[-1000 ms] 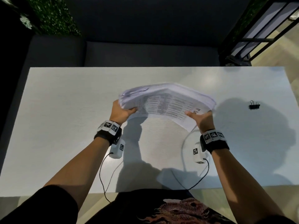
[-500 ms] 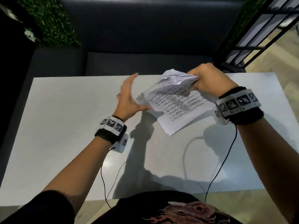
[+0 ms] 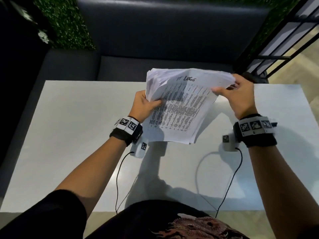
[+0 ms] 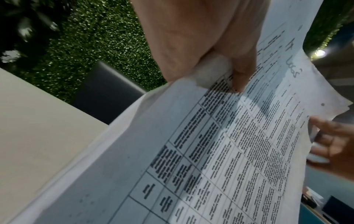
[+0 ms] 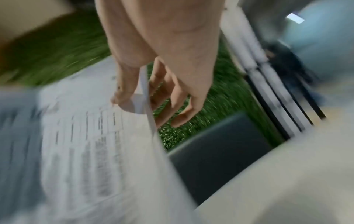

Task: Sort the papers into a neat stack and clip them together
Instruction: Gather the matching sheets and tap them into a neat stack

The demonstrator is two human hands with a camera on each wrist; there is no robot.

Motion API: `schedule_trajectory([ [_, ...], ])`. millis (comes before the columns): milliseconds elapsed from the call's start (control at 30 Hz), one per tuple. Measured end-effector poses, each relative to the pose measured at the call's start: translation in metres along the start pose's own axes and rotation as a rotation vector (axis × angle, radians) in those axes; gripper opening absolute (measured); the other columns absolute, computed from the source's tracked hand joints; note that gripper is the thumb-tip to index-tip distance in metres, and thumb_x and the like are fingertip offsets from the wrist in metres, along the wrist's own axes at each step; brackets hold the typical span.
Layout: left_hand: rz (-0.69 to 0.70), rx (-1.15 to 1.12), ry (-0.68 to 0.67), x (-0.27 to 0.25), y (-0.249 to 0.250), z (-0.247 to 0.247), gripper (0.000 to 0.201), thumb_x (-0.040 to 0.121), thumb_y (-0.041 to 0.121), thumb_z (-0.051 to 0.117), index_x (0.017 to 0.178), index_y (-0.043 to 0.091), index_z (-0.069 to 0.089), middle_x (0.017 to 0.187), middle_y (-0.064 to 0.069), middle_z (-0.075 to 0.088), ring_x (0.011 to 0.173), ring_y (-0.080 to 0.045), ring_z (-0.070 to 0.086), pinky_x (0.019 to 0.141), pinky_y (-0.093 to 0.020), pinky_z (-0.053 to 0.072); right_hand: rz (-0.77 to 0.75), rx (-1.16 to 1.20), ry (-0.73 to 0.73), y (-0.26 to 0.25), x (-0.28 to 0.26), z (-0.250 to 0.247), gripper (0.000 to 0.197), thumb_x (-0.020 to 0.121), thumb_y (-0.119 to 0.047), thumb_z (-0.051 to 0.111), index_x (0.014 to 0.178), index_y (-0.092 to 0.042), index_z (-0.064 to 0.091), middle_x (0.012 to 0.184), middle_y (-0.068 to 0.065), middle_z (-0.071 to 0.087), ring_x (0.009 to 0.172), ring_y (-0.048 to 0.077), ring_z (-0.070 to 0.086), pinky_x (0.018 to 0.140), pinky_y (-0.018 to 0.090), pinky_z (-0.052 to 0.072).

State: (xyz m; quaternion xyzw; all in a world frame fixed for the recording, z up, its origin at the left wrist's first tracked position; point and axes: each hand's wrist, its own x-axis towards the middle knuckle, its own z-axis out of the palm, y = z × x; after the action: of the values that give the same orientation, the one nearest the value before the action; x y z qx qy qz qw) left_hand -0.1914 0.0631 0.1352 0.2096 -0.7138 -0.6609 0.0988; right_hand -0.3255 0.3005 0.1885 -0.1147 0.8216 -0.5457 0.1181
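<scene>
A loose stack of printed papers with "IT LOGS" handwritten on the top sheet is held up above the white table, tilted toward me. My left hand grips its left edge, thumb on the printed face. My right hand pinches the upper right corner, thumb in front and fingers behind; the right wrist view is blurred but shows the thumb on the sheet edge. The sheets' edges are uneven. No clip shows in any view.
A dark sofa stands behind the table's far edge, with a green hedge wall beyond and a black metal frame at the right. Wrist-camera cables trail over the table's near part.
The left hand, open beside the stack half a second ago, now grips its left edge. The stack has turned upright to face me, and the right hand moved out to its upper right corner.
</scene>
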Motion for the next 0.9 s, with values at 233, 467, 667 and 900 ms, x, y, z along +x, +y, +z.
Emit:
schedule_trajectory([
  [233, 0.076, -0.087, 0.225, 0.004, 0.010, -0.003, 0.034, 0.074, 0.001, 0.077, 0.100, -0.017, 0.062, 0.100, -0.030, 0.067, 0.090, -0.036, 0.069, 0.075, -0.046, 0.062, -0.102, 0.336, 0.098, -0.001, -0.014, 0.047, 0.037, 0.084, 0.004, 0.063, 0.116, -0.013, 0.052, 0.111, -0.001, 0.066, 0.109, 0.010, 0.063, 0.096, 0.028, 0.049],
  [467, 0.178, -0.092, 0.216, -0.005, -0.001, -0.004, 0.054, 0.065, -0.018, 0.072, 0.106, 0.009, 0.049, 0.103, -0.006, 0.058, 0.094, -0.009, 0.063, 0.079, -0.030, 0.058, -0.131, 0.219, 0.048, 0.015, -0.025, 0.069, 0.035, 0.075, 0.013, 0.053, 0.105, -0.005, 0.047, 0.096, -0.005, 0.050, 0.085, -0.008, 0.054, 0.076, 0.011, 0.046],
  [667, 0.148, -0.106, 0.315, 0.004, 0.006, 0.004, 0.035, 0.066, -0.011, 0.066, 0.090, 0.014, 0.060, 0.085, -0.001, 0.063, 0.076, -0.009, 0.064, 0.067, -0.032, 0.056, -0.011, 0.302, 0.164, -0.003, -0.020, 0.077, 0.038, 0.084, 0.013, 0.050, 0.086, -0.025, 0.052, 0.084, -0.008, 0.058, 0.067, -0.012, 0.060, 0.067, 0.007, 0.049],
  [900, 0.076, -0.184, 0.214, -0.002, -0.008, 0.008, 0.049, 0.073, -0.016, 0.063, 0.115, 0.004, 0.050, 0.102, -0.006, 0.063, 0.093, -0.016, 0.066, 0.081, -0.033, 0.057, -0.119, 0.305, 0.117, 0.020, -0.026, 0.061, 0.036, 0.075, 0.012, 0.051, 0.102, -0.011, 0.053, 0.095, 0.000, 0.058, 0.090, 0.008, 0.059, 0.082, 0.021, 0.049],
])
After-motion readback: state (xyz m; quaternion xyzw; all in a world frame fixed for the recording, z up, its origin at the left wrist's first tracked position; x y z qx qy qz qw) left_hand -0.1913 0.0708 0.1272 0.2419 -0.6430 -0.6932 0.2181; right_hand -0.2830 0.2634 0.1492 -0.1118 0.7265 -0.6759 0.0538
